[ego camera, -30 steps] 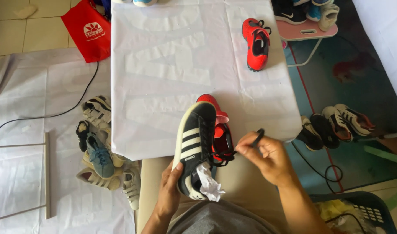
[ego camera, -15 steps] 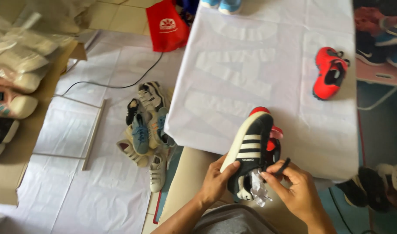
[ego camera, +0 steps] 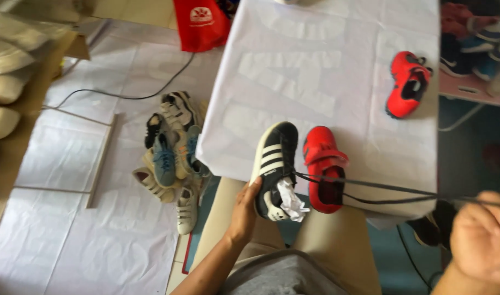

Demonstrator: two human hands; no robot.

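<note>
Far left, floor: pile of loose shoes (ego camera: 170, 161) beside the white-covered tabletop (ego camera: 326, 82). Your left hand (ego camera: 244, 210) wraps the heel end of the black shoe with white stripes (ego camera: 274, 164), at the near tabletop edge, crumpled paper (ego camera: 291, 201) stuffed inside. Black lace (ego camera: 381, 191) runs taut from it rightward to your right hand (ego camera: 482, 237), closed around the lace ends. Red shoe (ego camera: 323, 166) sits touching beside the black one; second red shoe (ego camera: 407, 83) well apart. Judging: lace looks threaded and pulled tight, not yet tied.
</note>
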